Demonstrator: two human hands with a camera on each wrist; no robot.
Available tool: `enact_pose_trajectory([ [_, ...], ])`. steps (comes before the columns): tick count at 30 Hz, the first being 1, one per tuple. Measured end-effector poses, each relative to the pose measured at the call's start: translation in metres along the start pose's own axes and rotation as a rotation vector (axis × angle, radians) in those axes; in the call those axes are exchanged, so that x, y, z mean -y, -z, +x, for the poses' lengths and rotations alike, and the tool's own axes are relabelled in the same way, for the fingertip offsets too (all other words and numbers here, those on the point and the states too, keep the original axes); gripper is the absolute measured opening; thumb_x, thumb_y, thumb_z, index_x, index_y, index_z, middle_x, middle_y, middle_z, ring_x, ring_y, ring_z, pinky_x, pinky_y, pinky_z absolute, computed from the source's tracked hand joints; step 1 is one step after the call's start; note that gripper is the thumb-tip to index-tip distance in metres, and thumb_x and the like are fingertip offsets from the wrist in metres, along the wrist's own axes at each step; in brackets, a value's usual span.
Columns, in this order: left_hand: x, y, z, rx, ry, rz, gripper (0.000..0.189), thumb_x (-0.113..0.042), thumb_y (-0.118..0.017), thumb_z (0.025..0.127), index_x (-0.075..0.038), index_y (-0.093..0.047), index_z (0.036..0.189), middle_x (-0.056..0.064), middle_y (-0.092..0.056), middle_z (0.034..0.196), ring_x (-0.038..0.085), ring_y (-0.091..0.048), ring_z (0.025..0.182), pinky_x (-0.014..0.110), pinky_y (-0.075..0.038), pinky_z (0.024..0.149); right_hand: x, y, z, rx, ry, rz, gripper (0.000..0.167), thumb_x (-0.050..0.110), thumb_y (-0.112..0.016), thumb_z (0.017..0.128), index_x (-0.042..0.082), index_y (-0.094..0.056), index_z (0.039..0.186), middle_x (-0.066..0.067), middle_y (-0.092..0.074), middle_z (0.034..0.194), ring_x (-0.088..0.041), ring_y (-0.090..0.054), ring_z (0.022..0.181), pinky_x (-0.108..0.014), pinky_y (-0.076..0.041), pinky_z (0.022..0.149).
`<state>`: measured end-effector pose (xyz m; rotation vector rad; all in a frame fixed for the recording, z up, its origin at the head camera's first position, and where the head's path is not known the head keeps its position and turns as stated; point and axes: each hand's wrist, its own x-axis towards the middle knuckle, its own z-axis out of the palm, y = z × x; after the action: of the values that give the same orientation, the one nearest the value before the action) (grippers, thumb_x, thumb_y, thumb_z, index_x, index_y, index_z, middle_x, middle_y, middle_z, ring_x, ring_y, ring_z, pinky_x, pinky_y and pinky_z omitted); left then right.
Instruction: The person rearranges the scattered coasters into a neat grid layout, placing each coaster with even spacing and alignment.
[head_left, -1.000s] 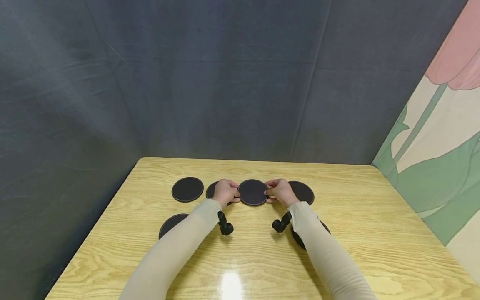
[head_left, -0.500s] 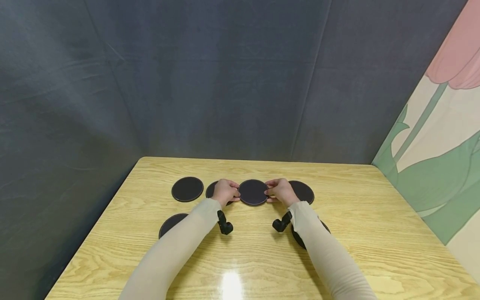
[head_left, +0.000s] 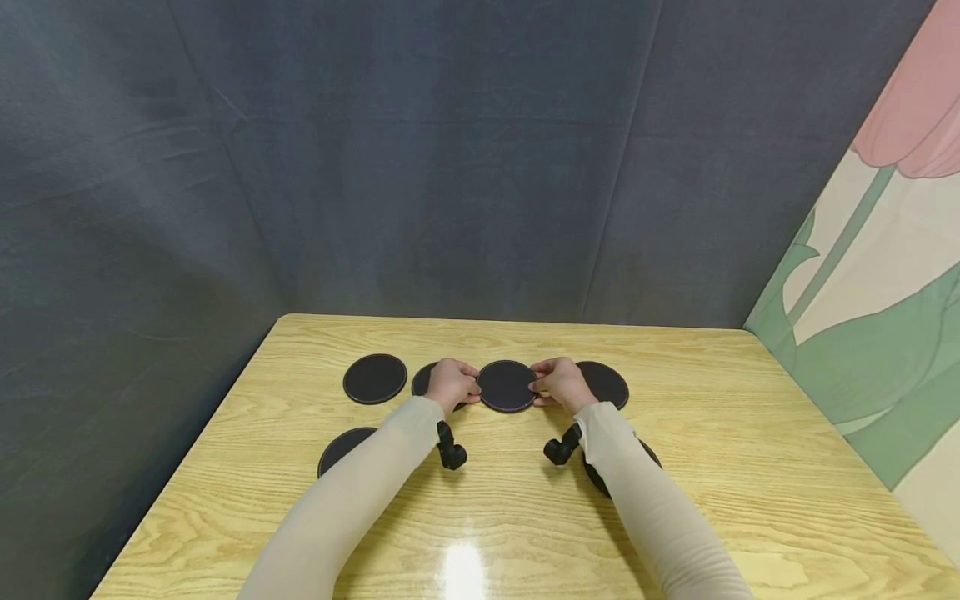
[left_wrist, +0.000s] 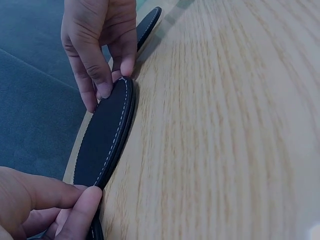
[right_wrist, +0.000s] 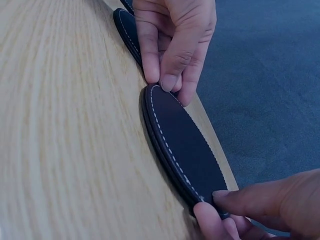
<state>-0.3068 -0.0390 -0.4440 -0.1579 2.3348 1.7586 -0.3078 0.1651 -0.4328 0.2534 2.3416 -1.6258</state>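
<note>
A round black leather-look coaster (head_left: 507, 386) with light stitching lies between my hands on the wooden table (head_left: 480, 500). My left hand (head_left: 453, 383) pinches its left edge between thumb and fingers. On the opposite edge, the thumb and fingers of my right hand (head_left: 561, 383) do the same. Both wrist views show this coaster (left_wrist: 107, 130) lying flat, its edge (right_wrist: 165, 155) looking layered. Another coaster (head_left: 422, 382) is partly hidden under my left hand, and one more (head_left: 604, 385) sits just right of my right hand.
A separate coaster (head_left: 375, 378) lies at the far left of the row. Nearer to me, two more, a left coaster (head_left: 343, 447) and a right coaster (head_left: 595, 478), are partly covered by my forearms. A dark curtain (head_left: 480, 167) hangs behind the table's back edge.
The middle coaster shifts very slightly toward me, hardly noticeable. Both hands keep their hold on its edges, and the other coasters stay in place.
</note>
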Motion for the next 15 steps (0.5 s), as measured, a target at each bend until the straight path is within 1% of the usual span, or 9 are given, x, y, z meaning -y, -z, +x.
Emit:
enact_pose_trajectory([
  [9,-0.0019,-0.0002,-0.0004,-0.001,-0.002,0.005,0.032,0.014,-0.064,0.081,0.007,-0.067,0.111,0.022,-0.064,0.104,0.019,-0.069,0.070,0.024,-0.060,0.063,-0.0029,-0.0025,0.0034,-0.022,0.013,-0.049,0.045,-0.010,-0.063,0.087,-0.002,-0.057,0.131,-0.015,-0.054,0.115,-0.014,-0.062,0.077,-0.025,-0.060,0.060],
  [12,-0.0018,-0.0002,0.0000,0.001,-0.001,0.003,0.032,0.014,-0.064,0.080,0.007,-0.067,0.111,0.022,-0.064,0.105,0.019,-0.069,0.071,0.025,-0.060,0.063,-0.0044,-0.0031,0.0053,-0.025,0.015,-0.065,0.044,-0.010,-0.063,0.087,-0.002,-0.057,0.130,-0.015,-0.054,0.114,-0.014,-0.063,0.076,-0.025,-0.059,0.059],
  [15,-0.0017,0.0001,-0.0005,0.007,0.000,-0.004,0.032,0.015,-0.064,0.080,0.008,-0.066,0.112,0.022,-0.064,0.106,0.021,-0.070,0.075,0.025,-0.060,0.064,-0.0053,-0.0037,0.0065,-0.027,0.009,-0.073,0.044,-0.010,-0.063,0.087,-0.001,-0.058,0.130,-0.014,-0.054,0.115,-0.014,-0.062,0.075,-0.025,-0.059,0.059],
])
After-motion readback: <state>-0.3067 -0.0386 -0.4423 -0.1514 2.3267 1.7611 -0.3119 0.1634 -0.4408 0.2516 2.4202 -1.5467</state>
